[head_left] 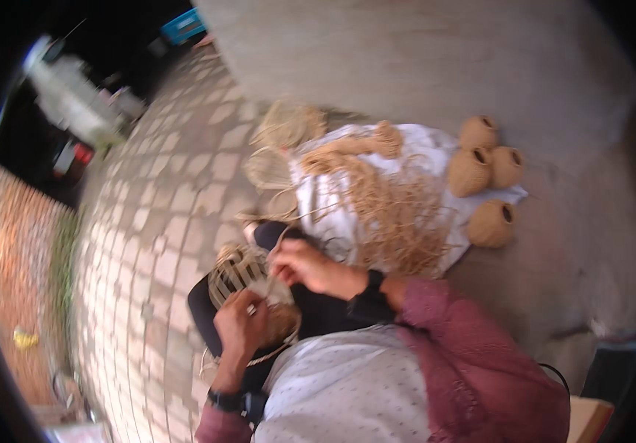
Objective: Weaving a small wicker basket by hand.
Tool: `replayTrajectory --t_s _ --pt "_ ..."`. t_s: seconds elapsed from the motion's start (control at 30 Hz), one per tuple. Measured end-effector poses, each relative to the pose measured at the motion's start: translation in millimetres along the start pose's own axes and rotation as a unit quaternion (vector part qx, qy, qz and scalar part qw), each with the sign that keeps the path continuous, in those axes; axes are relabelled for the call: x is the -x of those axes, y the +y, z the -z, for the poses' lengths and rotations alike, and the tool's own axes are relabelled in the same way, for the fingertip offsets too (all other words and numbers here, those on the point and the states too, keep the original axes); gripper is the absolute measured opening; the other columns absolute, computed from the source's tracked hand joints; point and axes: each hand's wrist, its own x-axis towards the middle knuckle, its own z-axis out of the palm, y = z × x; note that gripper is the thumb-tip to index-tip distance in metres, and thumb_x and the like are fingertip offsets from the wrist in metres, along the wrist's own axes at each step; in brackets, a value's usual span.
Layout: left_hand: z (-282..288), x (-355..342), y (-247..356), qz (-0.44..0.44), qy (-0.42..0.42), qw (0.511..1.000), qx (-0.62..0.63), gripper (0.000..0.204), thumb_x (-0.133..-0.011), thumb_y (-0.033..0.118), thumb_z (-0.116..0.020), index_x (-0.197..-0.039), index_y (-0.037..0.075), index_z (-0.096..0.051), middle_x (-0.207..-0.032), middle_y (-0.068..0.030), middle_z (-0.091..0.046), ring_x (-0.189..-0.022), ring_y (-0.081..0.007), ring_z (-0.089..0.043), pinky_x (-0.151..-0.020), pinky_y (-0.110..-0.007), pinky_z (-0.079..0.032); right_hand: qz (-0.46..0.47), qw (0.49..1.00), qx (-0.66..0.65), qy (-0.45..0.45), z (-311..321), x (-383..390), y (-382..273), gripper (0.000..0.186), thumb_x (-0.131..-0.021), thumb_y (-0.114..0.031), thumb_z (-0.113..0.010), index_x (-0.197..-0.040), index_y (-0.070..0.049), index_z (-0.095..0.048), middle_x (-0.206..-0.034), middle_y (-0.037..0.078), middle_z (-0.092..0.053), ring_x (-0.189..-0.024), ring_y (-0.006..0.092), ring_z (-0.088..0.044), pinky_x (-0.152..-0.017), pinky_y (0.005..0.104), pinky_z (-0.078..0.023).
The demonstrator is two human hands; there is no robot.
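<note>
On our black-trousered lap (325, 310) sat a ribbed, tan, woven-fibre piece (236, 272). Our left hand (238, 323) grasped its edge; our right hand (307, 267) pinched a thin tan strand (281, 238). We judged the piece light, springy, best held by its ribs.

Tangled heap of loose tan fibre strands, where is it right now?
In the head view, right of centre, the tangled heap of loose tan fibre strands lies on a white cloth, left of a round tan woven pot.
</note>
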Motion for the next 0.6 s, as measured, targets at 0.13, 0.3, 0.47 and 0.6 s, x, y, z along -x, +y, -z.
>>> replayTrajectory --t_s 0.13,0.3,0.47,0.6 --pt "-7.9 -10.2 3.8 -0.021 -0.025 0.999 -0.024 0.006 -0.075 0.011 -0.065 -0.077 0.007 -0.061 -0.072 -0.0102 -0.064 -0.066 -0.0289 -0.064 -0.059 -0.037 -0.05 0.05 0.988 0.143 -0.012 -5.8 -18.2 -15.5 0.01 -0.087 -0.014 -0.06 -0.095 -0.007 -0.058 -0.077 0.003 -0.065 -0.063 0.0077 -0.059 -0.054 0.0204 -0.045" --pt "2.2 -6.6 3.5 -0.014 -0.07 0.997 -0.008 0.02 -0.075 0.021 -0.071 -0.08 0.006 -0.06 -0.075 -0.01 -0.064 -0.067 -0.0299 -0.065 -0.058 -0.039 -0.049 0.146 0.894 0.422 -0.03 -8.1 -44.3 10.4 0.011 -0.076 -0.014 -0.066 -0.082 -0.005 -0.064 -0.074 0.007 -0.067 -0.068 0.0157 -0.065 -0.06 0.0306 -0.049" --pt "9.9 -2.2 11.5 -0.028 -0.129 0.986 -0.1 0.041 -0.069 0.032 -0.079 -0.093 0.007 -0.057 -0.081 -0.009 -0.062 -0.072 -0.031 -0.065 -0.06 -0.041 -0.05 0.124 0.79 0.6 0.015 -35.4 -33.9 6.6 0.01 -0.074 -0.013 -0.062 -0.08 -0.006 -0.063 -0.08 0.014 -0.067 -0.079 0.0374 -0.065 -0.07 0.0462 -0.049" --pt "13.2 4.5 3.4 -0.031 -0.095 0.992 -0.076 0.039 -0.068 0.027 -0.08 -0.091 0.007 -0.057 -0.08 -0.0078 -0.062 -0.07 -0.0282 -0.065 -0.06 -0.038 -0.051 0.114 0.812 0.573 0.007 -44.6 -39.6 4.8 0.016 -0.073 -0.012 -0.062 -0.087 -0.004 -0.06 -0.08 0.018 -0.065 -0.08 0.0394 -0.063 -0.071 0.0482 -0.048"
